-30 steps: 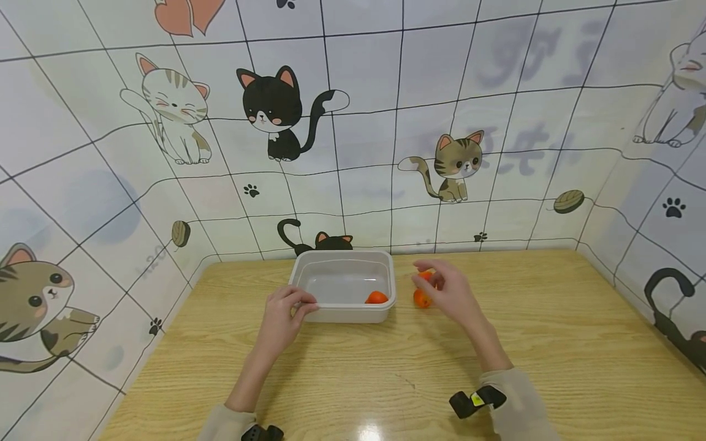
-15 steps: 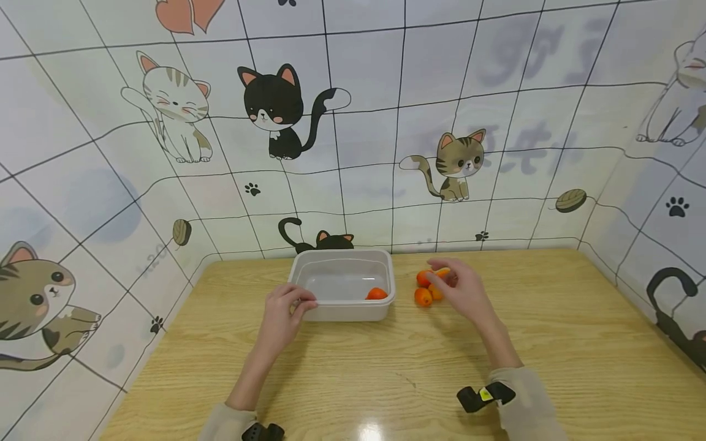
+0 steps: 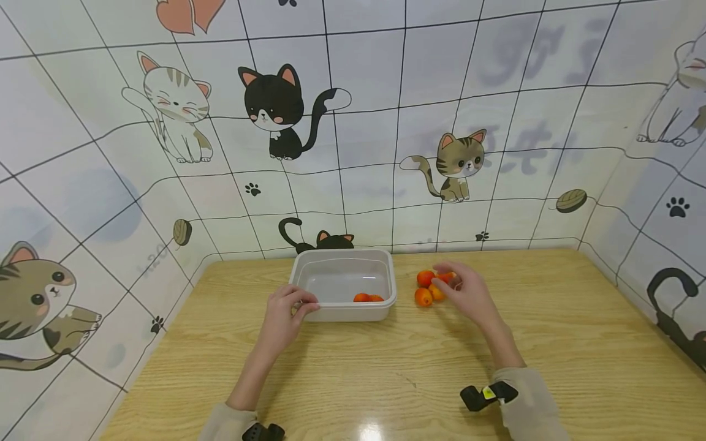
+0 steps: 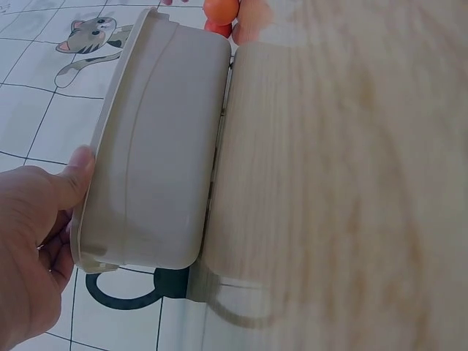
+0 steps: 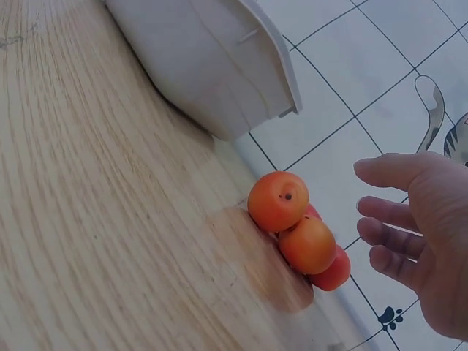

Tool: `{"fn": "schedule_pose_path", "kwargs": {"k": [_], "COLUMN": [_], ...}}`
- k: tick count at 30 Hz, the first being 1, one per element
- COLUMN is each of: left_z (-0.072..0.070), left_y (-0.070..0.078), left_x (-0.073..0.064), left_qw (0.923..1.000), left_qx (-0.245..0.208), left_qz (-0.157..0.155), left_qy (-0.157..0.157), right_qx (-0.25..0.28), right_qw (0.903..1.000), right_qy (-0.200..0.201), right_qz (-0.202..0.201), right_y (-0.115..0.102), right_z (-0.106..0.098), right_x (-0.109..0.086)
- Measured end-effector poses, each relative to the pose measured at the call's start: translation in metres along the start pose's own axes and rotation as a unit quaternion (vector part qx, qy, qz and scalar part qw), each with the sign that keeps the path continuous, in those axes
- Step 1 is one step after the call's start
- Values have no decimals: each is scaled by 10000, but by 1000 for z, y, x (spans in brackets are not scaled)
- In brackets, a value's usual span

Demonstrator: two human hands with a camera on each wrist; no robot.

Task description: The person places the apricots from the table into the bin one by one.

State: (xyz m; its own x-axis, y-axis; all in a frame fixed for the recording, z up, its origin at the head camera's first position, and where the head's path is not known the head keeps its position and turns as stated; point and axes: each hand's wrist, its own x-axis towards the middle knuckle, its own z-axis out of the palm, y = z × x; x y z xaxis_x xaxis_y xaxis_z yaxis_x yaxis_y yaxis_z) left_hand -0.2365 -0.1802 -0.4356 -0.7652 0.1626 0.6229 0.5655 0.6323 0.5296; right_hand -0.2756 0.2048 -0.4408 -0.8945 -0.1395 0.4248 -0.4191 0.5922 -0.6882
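Note:
My left hand (image 3: 283, 315) pinches the near left rim of a white plastic box (image 3: 344, 313); in the left wrist view, the thumb (image 4: 79, 172) lies on that rim. Two small orange-red fruits (image 3: 361, 297) show inside the box by its near wall, partly hidden by it. To the right of the box, several similar round fruits (image 3: 423, 297) lie bunched on the table. My right hand (image 3: 466, 293) hovers at the right side of this bunch, its fingers loosely bent. In the right wrist view a gap separates the fingers from the fruits (image 5: 308, 244), and nothing is held.
The wooden table (image 3: 375, 373) meets a wall covering (image 3: 364, 141) with cat drawings at the back, and similar walls stand at both sides. The box sits close to the back wall.
My right hand has shifted slightly right, uncovering more of the fruit bunch. A second fruit now shows in the box beside the first. The left hand keeps its place on the rim.

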Motion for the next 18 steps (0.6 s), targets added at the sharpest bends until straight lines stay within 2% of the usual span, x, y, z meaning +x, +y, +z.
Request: {"fn": "schedule_pose_path", "kwargs": {"k": [11,18], "left_z": [-1,0], "left_y": [0,-1], "left_x": [0,0], "left_qw": [10000,9999], "left_qx": [-6,-85], "left_qz": [-45,-103], "left_qy": [-6,-51], "right_qx": [6,-61], "right_qw": [9988,9985], "right_qy": [-349,-451], "right_qz": [338,290], "right_y": [12,16], "right_z": [1,1], "right_x": [-4,-6]}}
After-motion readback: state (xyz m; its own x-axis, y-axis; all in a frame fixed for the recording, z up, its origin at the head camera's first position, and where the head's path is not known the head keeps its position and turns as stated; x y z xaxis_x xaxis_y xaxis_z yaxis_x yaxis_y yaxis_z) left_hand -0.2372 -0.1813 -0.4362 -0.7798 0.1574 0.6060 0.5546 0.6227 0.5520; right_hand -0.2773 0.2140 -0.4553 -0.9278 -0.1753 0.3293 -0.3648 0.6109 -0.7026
